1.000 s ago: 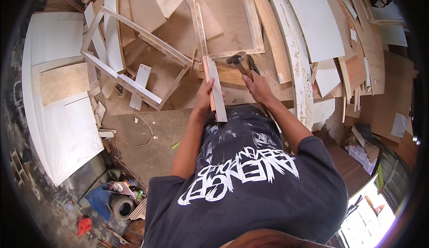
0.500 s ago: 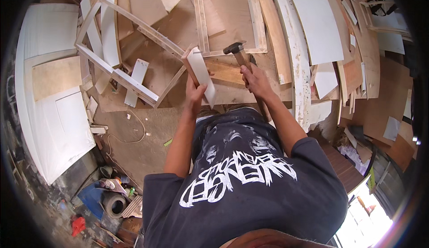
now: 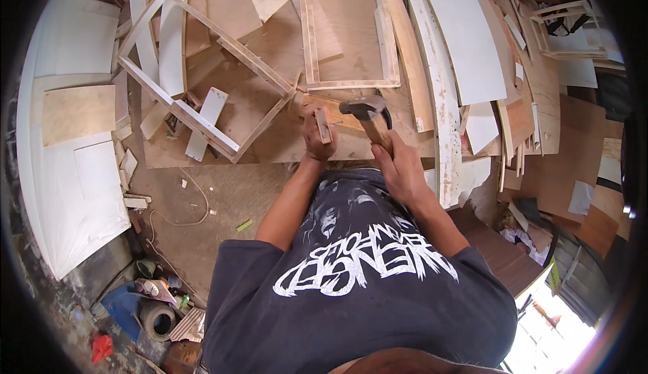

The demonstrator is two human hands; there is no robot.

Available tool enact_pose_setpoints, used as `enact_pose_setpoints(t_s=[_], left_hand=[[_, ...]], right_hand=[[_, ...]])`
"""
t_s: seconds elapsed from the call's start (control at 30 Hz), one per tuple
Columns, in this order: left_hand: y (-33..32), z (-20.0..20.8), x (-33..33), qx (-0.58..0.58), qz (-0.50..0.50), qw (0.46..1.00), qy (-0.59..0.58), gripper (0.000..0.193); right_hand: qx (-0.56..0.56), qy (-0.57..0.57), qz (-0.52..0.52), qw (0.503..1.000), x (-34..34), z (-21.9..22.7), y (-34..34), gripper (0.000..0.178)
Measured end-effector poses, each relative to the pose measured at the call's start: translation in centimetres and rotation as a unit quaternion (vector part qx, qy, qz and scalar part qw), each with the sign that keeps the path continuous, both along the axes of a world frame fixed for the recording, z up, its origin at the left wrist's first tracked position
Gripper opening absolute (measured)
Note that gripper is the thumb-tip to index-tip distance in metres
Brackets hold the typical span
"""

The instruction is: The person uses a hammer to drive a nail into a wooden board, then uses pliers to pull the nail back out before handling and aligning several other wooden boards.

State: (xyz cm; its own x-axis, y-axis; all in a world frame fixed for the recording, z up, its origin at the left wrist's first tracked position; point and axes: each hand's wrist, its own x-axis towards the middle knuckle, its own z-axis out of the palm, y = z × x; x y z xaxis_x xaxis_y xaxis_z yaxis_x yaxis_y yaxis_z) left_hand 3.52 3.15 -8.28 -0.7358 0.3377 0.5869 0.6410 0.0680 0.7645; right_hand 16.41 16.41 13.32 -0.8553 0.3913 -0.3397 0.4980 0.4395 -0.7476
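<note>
My left hand (image 3: 314,146) is closed around a short wooden board (image 3: 323,126), which now shows me its narrow end. To its right, my right hand (image 3: 403,171) grips a hammer (image 3: 375,131) by its wooden handle. The dark hammer head (image 3: 364,107) is level with the board's upper part, a small gap apart from it. Both hands are over the near edge of a plywood worktop (image 3: 270,146). Beyond them lie two slim wooden frames, one slanted frame (image 3: 237,49) at the left and one rectangular frame (image 3: 351,84) straight ahead.
Long white boards (image 3: 466,43) and a paint-worn plank (image 3: 447,104) run along the right. A white panel (image 3: 74,192) stands at the left. Wood offcuts (image 3: 206,123) lie near the slanted frame. On the floor are a cord (image 3: 177,222) and a tape roll (image 3: 158,321).
The board has turned from showing its long white face to showing its end. My right hand and the hammer have come nearer my body. The whole view has shifted slightly.
</note>
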Motion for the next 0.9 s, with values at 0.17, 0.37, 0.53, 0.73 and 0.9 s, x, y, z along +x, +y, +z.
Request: enact_pose_setpoints(t_s=[0.17,0.37,0.53,0.73,0.9], left_hand=[[0.4,-1.5,0.7,0.021,0.026,0.999,-0.026,0.030],[-0.2,-2.4,1.3,0.017,0.004,0.999,-0.050,0.038],[0.1,-1.5,1.7,0.058,-0.009,0.990,-0.127,0.031],[-0.1,-1.1,1.3,0.068,-0.034,0.994,-0.079,0.034],[0.0,-0.9,1.5,0.043,-0.025,0.997,-0.053,0.039]], right_hand=[[0.014,-0.022,-0.035,0.999,1.6,1.9,-2.4,0.028],[0.051,-0.015,-0.063,0.997,2.1,2.1,-3.5,0.032],[0.027,0.002,-0.079,0.997,2.1,1.0,-3.5,0.028],[0.067,-0.049,-0.069,0.994,3.2,-1.3,-2.7,0.028],[0.041,-0.010,-0.106,0.993,3.4,-0.6,-3.4,0.033]])
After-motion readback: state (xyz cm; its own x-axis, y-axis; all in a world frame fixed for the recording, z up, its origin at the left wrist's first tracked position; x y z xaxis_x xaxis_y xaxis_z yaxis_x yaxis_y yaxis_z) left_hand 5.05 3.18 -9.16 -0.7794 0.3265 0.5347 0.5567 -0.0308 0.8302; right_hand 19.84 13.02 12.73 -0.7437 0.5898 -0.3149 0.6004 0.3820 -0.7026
